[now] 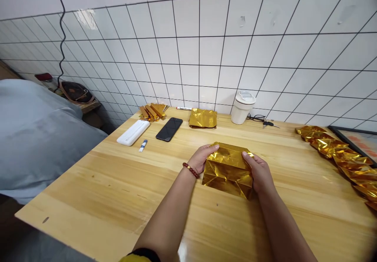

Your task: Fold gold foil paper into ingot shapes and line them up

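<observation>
Between my two hands is a creased sheet of gold foil paper (228, 170), folded over along its far edge and held just over the wooden table (118, 199). My left hand (203, 157) pinches its far left corner, thumb on top. On the opposite side, my right hand (259, 170) grips the far right corner, its thumb also pressed on the foil. The fingers under the paper are hidden. Beyond the sheet lies a flat stack of gold foil paper (202, 118).
Left of the stack are a black phone (169, 129), a white power bank (133, 132), a small tube (143, 145) and folded gold strips (152, 111). A white cup (242, 108), glasses (257, 117) and keys (270, 124) stand near the wall. Folded gold pieces (338, 154) line the right side.
</observation>
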A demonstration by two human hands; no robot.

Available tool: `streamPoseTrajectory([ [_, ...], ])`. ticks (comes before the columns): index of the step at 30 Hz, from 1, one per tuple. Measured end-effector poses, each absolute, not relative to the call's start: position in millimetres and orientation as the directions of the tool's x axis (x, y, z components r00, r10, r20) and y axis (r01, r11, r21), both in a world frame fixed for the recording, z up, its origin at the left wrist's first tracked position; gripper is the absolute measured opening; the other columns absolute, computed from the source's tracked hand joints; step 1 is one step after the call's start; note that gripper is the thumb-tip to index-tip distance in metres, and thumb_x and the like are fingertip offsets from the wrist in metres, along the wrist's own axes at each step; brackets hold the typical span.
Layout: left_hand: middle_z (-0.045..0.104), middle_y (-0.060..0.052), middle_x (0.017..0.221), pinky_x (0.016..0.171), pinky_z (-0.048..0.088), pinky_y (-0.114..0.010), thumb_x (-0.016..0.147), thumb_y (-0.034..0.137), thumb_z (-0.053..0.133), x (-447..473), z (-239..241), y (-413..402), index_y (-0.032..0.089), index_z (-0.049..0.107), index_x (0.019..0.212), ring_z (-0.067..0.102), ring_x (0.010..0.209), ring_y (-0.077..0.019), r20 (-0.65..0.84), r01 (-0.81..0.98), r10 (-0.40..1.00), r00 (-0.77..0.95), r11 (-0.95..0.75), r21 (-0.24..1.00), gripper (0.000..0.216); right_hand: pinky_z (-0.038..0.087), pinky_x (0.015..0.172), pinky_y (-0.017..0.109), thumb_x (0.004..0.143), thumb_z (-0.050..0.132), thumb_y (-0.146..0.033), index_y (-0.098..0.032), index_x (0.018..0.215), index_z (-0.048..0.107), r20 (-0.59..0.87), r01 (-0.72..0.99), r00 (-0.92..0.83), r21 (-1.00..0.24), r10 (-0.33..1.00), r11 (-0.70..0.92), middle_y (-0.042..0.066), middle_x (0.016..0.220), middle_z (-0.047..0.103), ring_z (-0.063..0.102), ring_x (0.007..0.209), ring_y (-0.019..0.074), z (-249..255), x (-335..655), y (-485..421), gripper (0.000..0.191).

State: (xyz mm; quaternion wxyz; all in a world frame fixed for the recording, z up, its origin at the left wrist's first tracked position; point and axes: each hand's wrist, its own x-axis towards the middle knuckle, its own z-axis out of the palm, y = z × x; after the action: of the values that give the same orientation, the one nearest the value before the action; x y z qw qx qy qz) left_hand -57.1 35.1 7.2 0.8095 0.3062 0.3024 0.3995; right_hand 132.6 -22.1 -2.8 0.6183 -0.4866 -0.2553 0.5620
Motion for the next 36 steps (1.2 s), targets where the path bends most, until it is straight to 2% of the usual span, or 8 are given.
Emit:
streamPoseTrajectory([
  [7,0.074,-0.009,0.075,0.072,0.056,-0.029,0.069,0.026,0.084,-55.6,7.2,36.8,0.010,0.071,0.081,0.070,0.066,-0.0180,-0.250,-0.475,0.854,0.455,0.471,0.743,0.024,0.059,0.060,0.035,0.061,0.089,-0.046,-0.019,0.085,0.075,-0.226,-0.470,0.246,-0.878,0.942,-0.087,0.005,0.075,0.077,0.074,0.070,0.0270,3.0,128.8,-24.3,0.039],
  [14,0.076,-0.011,0.081,0.078,0.055,-0.031,0.065,0.026,0.088,-55.4,5.4,36.7,0.008,0.073,0.088,0.071,0.071,-0.0189,-0.250,-0.454,0.834,0.491,0.491,0.744,0.034,0.060,0.059,0.034,0.062,0.087,-0.048,-0.019,0.087,0.076,-0.220,-0.444,0.243,-0.891,0.945,-0.094,0.004,0.071,0.076,0.074,0.067,0.0265,3.1,128.4,-23.7,0.041],
  [19,0.076,-0.012,0.081,0.079,0.056,-0.032,0.066,0.025,0.087,-55.7,3.7,39.1,0.007,0.073,0.087,0.072,0.072,-0.0203,-0.269,-0.450,0.828,0.492,0.506,0.736,0.031,0.060,0.057,0.034,0.062,0.087,-0.049,-0.020,0.087,0.076,-0.218,-0.438,0.236,-0.894,0.947,-0.097,0.004,0.071,0.076,0.073,0.066,0.0263,1.6,129.1,-23.3,0.040],
  [23,0.076,-0.013,0.084,0.077,0.058,-0.031,0.073,0.028,0.082,-54.8,4.7,38.8,0.007,0.073,0.090,0.073,0.075,-0.0215,-0.256,-0.466,0.829,0.498,0.505,0.727,0.028,0.060,0.058,0.034,0.061,0.088,-0.049,-0.020,0.082,0.075,-0.193,-0.428,0.299,-0.902,0.934,-0.049,0.004,0.070,0.075,0.074,0.067,0.0256,2.3,130.8,-22.5,0.038],
  [29,0.076,-0.014,0.086,0.087,0.058,-0.036,0.077,0.028,0.079,-54.8,4.9,40.3,0.008,0.073,0.093,0.074,0.085,-0.0254,-0.236,-0.519,0.846,0.477,0.488,0.702,0.027,0.059,0.060,0.034,0.058,0.089,-0.049,-0.021,0.078,0.074,-0.163,-0.408,0.349,-0.913,0.923,-0.007,0.003,0.072,0.075,0.073,0.070,0.0256,1.4,131.2,-21.5,0.038],
  [33,0.076,-0.015,0.089,0.089,0.057,-0.038,0.075,0.030,0.080,-55.4,6.9,40.4,0.008,0.073,0.094,0.074,0.091,-0.0275,-0.241,-0.553,0.845,0.478,0.503,0.664,0.029,0.059,0.061,0.035,0.054,0.091,-0.047,-0.021,0.074,0.074,-0.161,-0.429,0.389,-0.903,0.907,0.024,0.002,0.070,0.075,0.073,0.070,0.0253,2.1,129.2,-20.6,0.037],
  [36,0.077,-0.014,0.089,0.087,0.057,-0.037,0.071,0.027,0.083,-55.6,8.0,37.7,0.009,0.073,0.096,0.074,0.088,-0.0270,-0.231,-0.497,0.832,0.504,0.498,0.711,0.032,0.059,0.061,0.035,0.053,0.091,-0.046,-0.021,0.073,0.073,-0.166,-0.431,0.420,-0.902,0.892,0.035,0.002,0.070,0.074,0.072,0.071,0.0253,2.6,129.6,-19.9,0.037],
])
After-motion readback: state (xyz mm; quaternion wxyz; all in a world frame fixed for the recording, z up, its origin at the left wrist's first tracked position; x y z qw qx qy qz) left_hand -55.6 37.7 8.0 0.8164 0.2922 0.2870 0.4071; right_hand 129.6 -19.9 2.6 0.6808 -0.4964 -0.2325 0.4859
